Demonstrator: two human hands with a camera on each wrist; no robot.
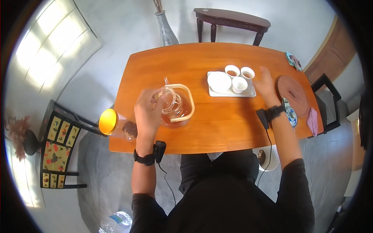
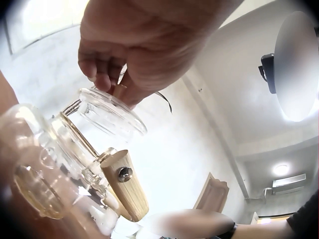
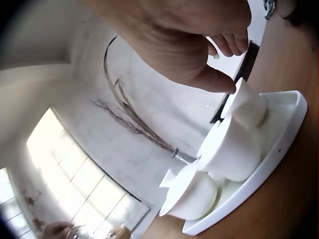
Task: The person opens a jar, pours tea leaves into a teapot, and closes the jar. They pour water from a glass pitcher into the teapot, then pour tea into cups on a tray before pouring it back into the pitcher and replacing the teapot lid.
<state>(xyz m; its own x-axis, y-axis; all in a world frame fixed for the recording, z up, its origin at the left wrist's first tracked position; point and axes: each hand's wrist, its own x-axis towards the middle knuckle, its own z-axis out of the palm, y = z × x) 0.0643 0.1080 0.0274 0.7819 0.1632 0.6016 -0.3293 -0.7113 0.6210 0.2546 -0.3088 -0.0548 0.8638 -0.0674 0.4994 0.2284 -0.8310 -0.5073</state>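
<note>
My left hand (image 1: 147, 110) pinches a clear glass lid (image 1: 168, 99) by its top. In the left wrist view, my left hand (image 2: 144, 45) holds the tilted lid (image 2: 112, 113) above a glass teapot (image 2: 75, 159) with a bamboo handle (image 2: 124, 186). My right hand (image 1: 265, 86), fingers relaxed and empty, is beside the white tray (image 1: 251, 93). Three small white cups (image 1: 239, 84) and a larger white vessel (image 1: 218, 82) stand on it; the two back cups show brown liquid. The right hand's (image 3: 184, 45) thumb is at a cup's rim (image 3: 244, 105); contact is unclear.
At the table's left edge are an orange-lidded jar (image 1: 108, 121) and a clear container of dark contents (image 1: 129, 130). A round brown board (image 1: 293, 93), a blue-and-white object (image 1: 291, 117) and a pink cloth (image 1: 312, 121) lie on the right. Another cloth (image 1: 293, 61) lies at the back right.
</note>
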